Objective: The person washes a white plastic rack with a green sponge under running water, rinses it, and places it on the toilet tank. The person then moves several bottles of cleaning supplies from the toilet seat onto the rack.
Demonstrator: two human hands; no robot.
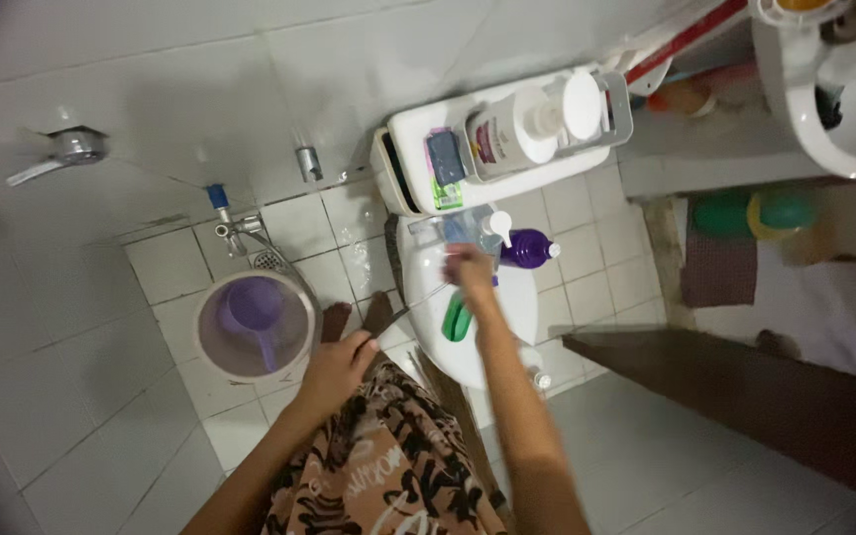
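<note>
Reaching mid-frame, right hand [468, 266] grips something blurred over the toilet [478, 347]; left hand [334, 367] hangs half-curled, empty.

The right hand [468, 266] grips a clear spray bottle [470, 228] over the closed toilet lid [507, 307], purple bottle [529, 248] at three o'clock. The left hand [334, 369] hangs near the bucket [250, 327] at nine o'clock.

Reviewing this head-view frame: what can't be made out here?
- Right hand: motion-blurred, so its grip is unclear.
- Thin rod between the hands: too thin and blurred to identify.
- Green item on the toilet lid: partly hidden by the right arm.
- Sink: cut off by the frame edge.
</note>
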